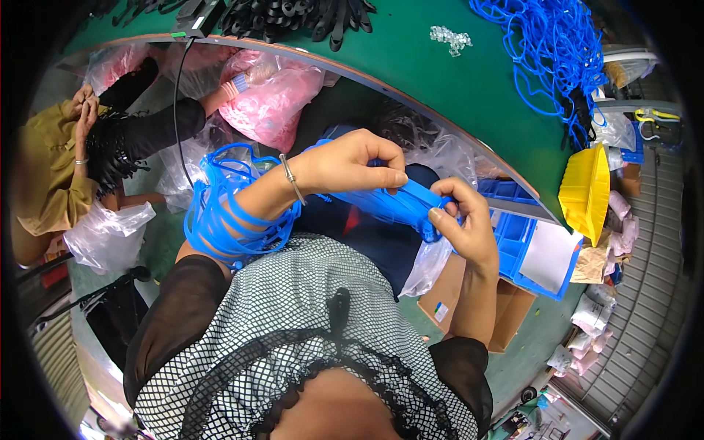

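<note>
A bundle of flat blue straps (392, 203) lies stretched across my lap between my hands. My left hand (356, 163) is closed, its curled fingers and thumb on the upper side of the bundle. At the bundle's right end, my right hand (469, 224) pinches the straps between thumb and fingers. More blue straps (213, 213) hang in loops around my left forearm, below a metal bracelet. Their fine end parts are partly hidden by my fingers.
Beyond my lap curves a green table (411, 66) with black straps (293, 18), tangled blue cords (543, 51) and small clear pieces (451, 38). A yellow bin (584, 192) stands at its right edge. Blue trays (513, 246) and a cardboard box (510, 315) sit right; another person (59, 176) sits left.
</note>
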Demonstrator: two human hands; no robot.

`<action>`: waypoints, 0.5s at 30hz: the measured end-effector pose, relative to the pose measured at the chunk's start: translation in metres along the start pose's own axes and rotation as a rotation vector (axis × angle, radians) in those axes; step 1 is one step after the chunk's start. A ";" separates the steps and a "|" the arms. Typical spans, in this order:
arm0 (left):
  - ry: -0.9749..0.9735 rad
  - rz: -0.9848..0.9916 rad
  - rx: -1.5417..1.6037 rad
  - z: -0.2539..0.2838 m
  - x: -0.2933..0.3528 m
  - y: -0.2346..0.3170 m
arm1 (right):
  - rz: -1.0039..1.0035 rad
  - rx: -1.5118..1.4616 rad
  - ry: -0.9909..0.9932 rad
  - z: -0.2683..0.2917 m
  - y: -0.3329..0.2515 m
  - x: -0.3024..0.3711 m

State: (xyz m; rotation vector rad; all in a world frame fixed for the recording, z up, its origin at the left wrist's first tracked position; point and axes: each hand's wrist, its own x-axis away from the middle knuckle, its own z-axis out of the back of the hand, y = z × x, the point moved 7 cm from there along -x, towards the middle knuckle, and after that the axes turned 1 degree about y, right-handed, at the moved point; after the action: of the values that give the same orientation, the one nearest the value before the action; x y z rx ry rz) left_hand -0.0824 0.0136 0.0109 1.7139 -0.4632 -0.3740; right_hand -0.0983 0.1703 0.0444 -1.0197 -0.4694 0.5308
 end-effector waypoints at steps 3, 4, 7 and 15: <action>0.013 -0.119 -0.199 -0.001 -0.003 0.004 | -0.085 -0.176 -0.002 -0.002 0.015 0.001; 0.033 -0.115 -0.255 0.000 -0.003 0.006 | -0.102 -0.214 0.007 -0.001 0.019 0.001; 0.050 -0.123 -0.353 0.000 -0.007 0.010 | 0.003 -0.251 0.029 0.002 0.016 0.002; 0.079 -0.062 -0.147 -0.005 -0.009 0.012 | -0.083 -0.387 0.040 0.003 0.029 0.007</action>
State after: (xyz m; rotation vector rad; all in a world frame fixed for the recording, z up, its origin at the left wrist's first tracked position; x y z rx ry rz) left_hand -0.0886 0.0202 0.0232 1.5968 -0.3171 -0.3744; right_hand -0.1004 0.1892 0.0205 -1.3713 -0.5897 0.3504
